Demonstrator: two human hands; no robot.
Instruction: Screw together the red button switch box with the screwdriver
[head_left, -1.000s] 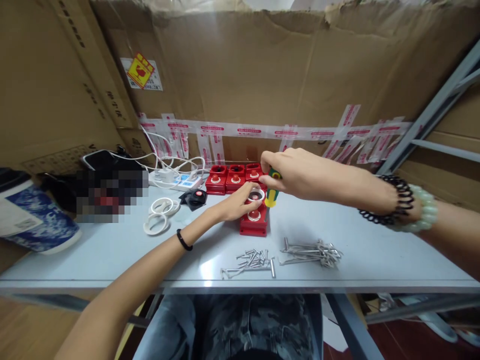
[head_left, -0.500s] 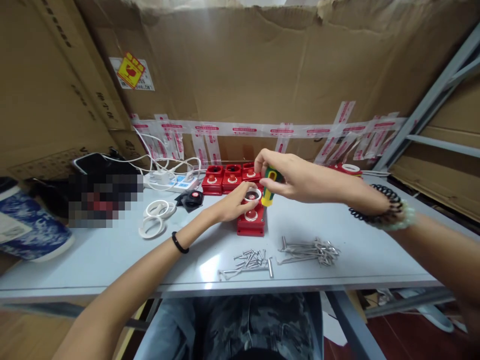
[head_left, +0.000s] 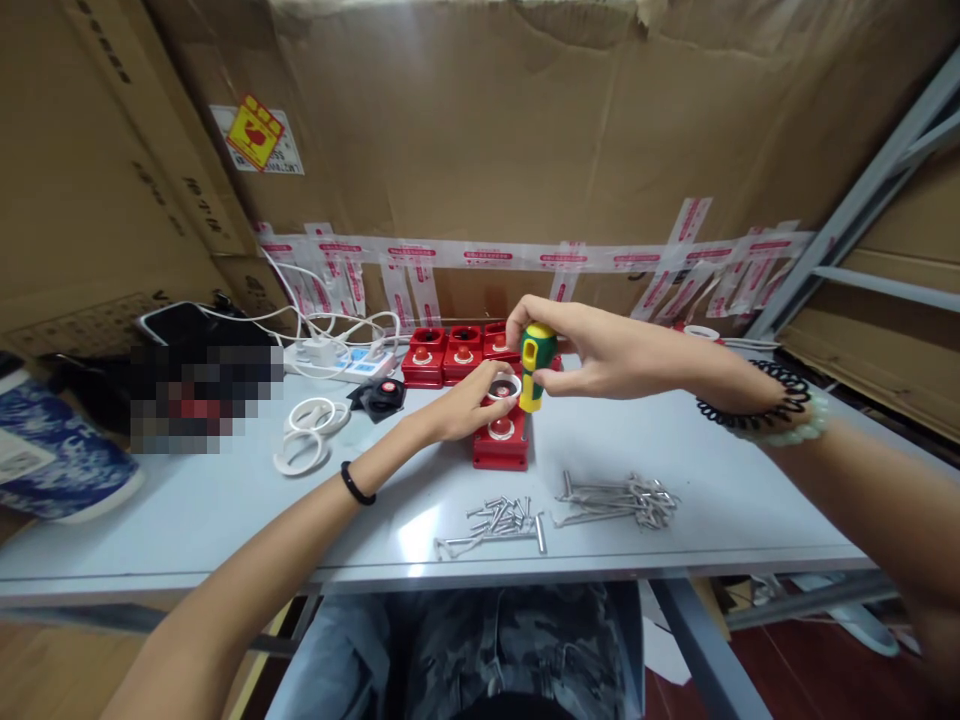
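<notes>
A red box (head_left: 501, 451) with a round red button sits near the middle of the table. My left hand (head_left: 471, 402) is closed on its far part, fingers around the white ring (head_left: 505, 386) there. Just right of the ring, my right hand (head_left: 559, 350) grips the green and yellow handle of a screwdriver (head_left: 537, 365), held upright over the box's right edge; its tip is too small to make out. Several similar red boxes (head_left: 422, 370) stand in a row behind my left hand. Loose screws (head_left: 502, 515) lie in front of the box.
White rings (head_left: 300, 452) and a black part (head_left: 379, 396) lie to the left, before a power strip (head_left: 341, 360) with white cables. Metal pieces (head_left: 634, 500) are heaped front right. A blue and white cup (head_left: 64, 450) stands far left. Cardboard rises behind the table.
My right hand's fingers have loosened and shifted around the screwdriver handle, which now shows more of its top and stands slightly further left. My left hand stays on the red box.
</notes>
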